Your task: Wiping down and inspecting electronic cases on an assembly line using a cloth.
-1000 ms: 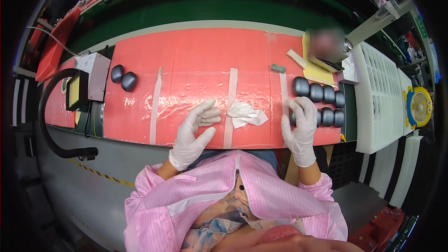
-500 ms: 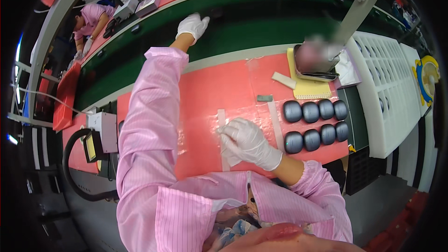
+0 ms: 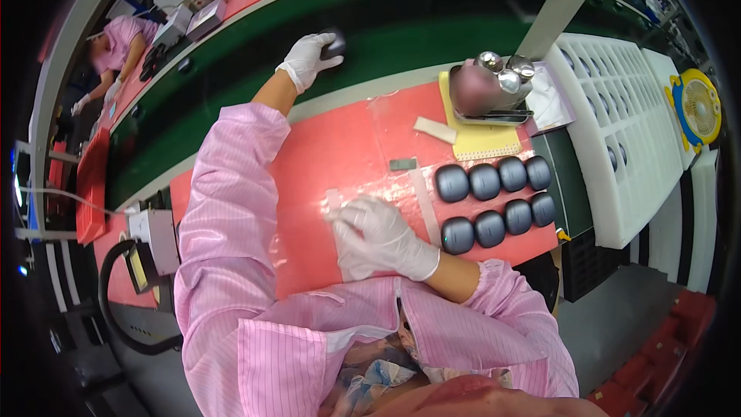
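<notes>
My left hand (image 3: 309, 62), in a white glove, reaches far out over the green conveyor belt (image 3: 394, 50). Its thumb and fingers close around the sides of a dark, rounded case (image 3: 334, 45). My right hand (image 3: 386, 239), also gloved in white, rests low over the red work mat (image 3: 301, 232) close to my body. Its fingers are bent and pressed together; what they hold, if anything, is hidden. To its right, two rows of dark, glossy rounded cases (image 3: 485, 182) stand on the mat. A small green light shows on the nearest left case (image 3: 458, 235).
A metal tray (image 3: 494, 117) with shiny balls sits on a yellow notepad (image 3: 490, 143). Beside it lie a pale strip (image 3: 435, 130) and white cloth (image 3: 548, 100). A white foam tray (image 3: 617, 123) and yellow fan (image 3: 698, 108) stand right. A co-worker (image 3: 123, 46) sits across the belt.
My left hand has come around the dark case on the belt; before, the case was just beyond its fingers. My right hand stays over the mat. The whole view has shifted slightly.
</notes>
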A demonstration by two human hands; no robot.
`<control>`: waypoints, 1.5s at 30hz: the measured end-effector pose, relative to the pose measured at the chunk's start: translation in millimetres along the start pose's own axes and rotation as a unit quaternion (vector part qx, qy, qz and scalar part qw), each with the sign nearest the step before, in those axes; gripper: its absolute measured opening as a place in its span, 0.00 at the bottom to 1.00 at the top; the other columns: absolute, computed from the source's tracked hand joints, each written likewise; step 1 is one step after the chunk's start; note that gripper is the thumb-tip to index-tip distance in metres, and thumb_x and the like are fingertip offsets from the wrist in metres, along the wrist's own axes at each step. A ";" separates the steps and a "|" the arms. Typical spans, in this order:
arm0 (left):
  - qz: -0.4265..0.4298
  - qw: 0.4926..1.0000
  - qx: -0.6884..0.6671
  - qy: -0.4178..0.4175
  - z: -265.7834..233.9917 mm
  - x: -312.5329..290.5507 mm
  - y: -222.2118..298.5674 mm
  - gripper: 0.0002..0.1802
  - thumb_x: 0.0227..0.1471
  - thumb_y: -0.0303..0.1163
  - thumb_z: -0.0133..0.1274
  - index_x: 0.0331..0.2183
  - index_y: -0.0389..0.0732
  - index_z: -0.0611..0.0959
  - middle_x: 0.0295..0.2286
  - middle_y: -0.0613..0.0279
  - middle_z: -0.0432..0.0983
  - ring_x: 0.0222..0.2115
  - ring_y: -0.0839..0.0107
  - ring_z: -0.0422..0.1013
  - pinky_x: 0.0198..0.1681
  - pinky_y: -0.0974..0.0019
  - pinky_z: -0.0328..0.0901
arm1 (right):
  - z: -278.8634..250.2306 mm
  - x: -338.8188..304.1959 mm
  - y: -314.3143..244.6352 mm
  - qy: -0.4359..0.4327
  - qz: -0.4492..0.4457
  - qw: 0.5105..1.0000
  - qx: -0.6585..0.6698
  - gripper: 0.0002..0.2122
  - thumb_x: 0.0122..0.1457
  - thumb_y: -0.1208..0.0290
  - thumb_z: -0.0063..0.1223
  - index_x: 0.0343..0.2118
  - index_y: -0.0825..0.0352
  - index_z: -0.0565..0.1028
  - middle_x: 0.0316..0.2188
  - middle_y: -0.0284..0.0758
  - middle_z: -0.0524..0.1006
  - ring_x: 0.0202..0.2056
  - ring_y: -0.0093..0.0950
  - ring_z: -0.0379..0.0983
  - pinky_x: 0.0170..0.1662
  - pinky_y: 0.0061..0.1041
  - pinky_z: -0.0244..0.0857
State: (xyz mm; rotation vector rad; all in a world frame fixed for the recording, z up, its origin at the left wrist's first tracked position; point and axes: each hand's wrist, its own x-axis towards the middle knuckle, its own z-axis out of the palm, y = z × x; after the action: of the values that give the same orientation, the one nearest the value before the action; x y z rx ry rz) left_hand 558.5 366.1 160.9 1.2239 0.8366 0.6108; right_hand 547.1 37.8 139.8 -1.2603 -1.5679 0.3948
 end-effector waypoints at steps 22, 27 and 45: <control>0.110 0.968 -0.224 0.029 27.3 -408.7 -69.3 0.22 0.42 0.15 0.61 0.40 0.35 0.74 0.37 0.57 0.75 0.39 0.69 0.74 0.45 0.67 0.72 | 8.6 -19.5 -79.5 0.034 0.061 0.988 0.137 0.14 0.66 0.66 0.40 0.46 0.68 0.73 0.34 0.32 0.74 0.36 0.19 0.72 0.37 0.17 0.67; 0.064 0.970 -0.236 0.001 26.7 -423.1 -75.2 0.27 0.49 0.35 0.60 0.48 0.37 0.69 0.39 0.59 0.71 0.46 0.71 0.69 0.41 0.70 0.71 | 4.7 -19.3 -92.6 0.023 0.224 0.951 0.211 0.18 0.67 0.59 0.35 0.42 0.69 0.75 0.25 0.29 0.74 0.27 0.15 0.70 0.31 0.15 0.63; 0.114 0.632 -0.705 0.302 -339.2 -587.3 -257.0 0.34 0.49 0.50 0.55 0.45 0.31 0.68 0.38 0.47 0.73 0.36 0.56 0.73 0.29 0.64 0.69 | 7.0 -45.1 -63.0 -0.067 -0.062 0.957 -0.276 0.17 0.47 0.77 0.60 0.43 0.69 0.72 0.44 0.45 0.74 0.48 0.44 0.69 0.52 0.38 0.62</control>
State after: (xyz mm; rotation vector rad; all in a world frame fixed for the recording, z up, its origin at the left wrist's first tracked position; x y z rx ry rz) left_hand -62.2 26.1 2.3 -0.4111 0.4296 1.5300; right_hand 504.5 -23.4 162.0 -1.5633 -1.9422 -0.0512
